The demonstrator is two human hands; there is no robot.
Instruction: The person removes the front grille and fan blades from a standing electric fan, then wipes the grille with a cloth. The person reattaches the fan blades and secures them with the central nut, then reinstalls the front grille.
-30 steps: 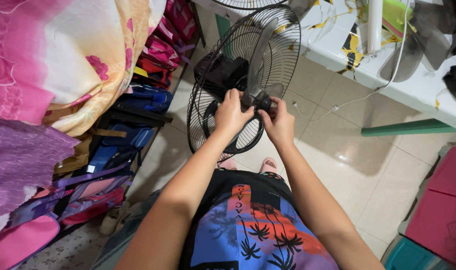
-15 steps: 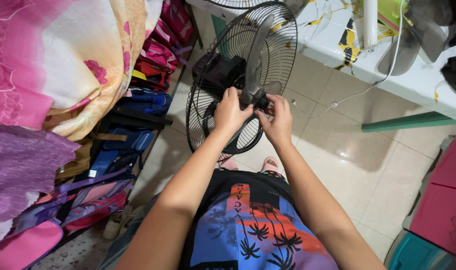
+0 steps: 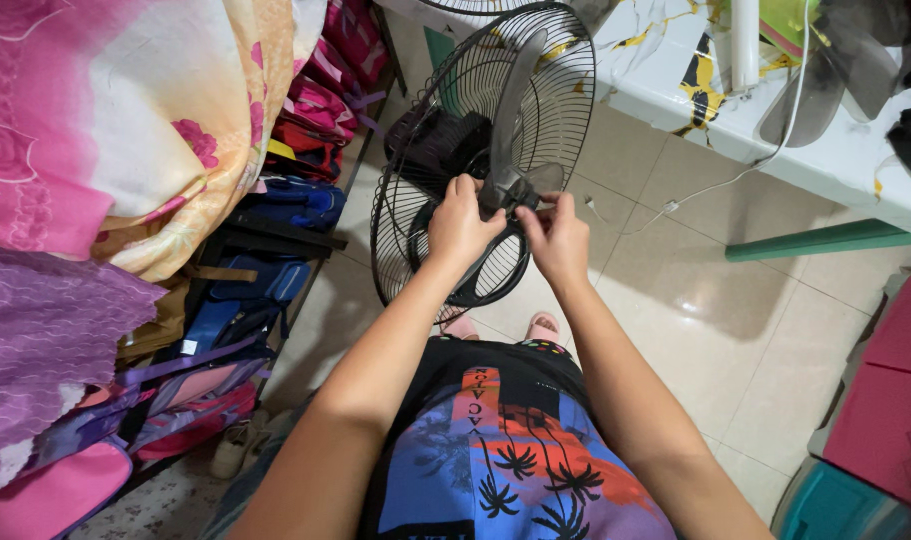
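Note:
A black electric fan stands on the tiled floor in front of me, its wire rear guard (image 3: 565, 90) open toward me and its grey blades (image 3: 510, 100) bare. My left hand (image 3: 462, 225) and my right hand (image 3: 555, 238) both close around the blade hub (image 3: 505, 190) at the centre. The fingers of each hand pinch the hub from either side. The black motor housing (image 3: 435, 140) shows behind the guard. Whatever small part sits under my fingers is hidden.
Folded bright fabrics (image 3: 95, 130) and stacked bags (image 3: 275, 210) fill shelves at left. A white table (image 3: 775, 110) with a white pole, a loose grey blade (image 3: 825, 90) and a cable stands at right. Pink and teal boxes (image 3: 895, 380) sit at lower right.
My hands stay on the fan hub, with the fingers shifting slightly around it. The view has moved a little.

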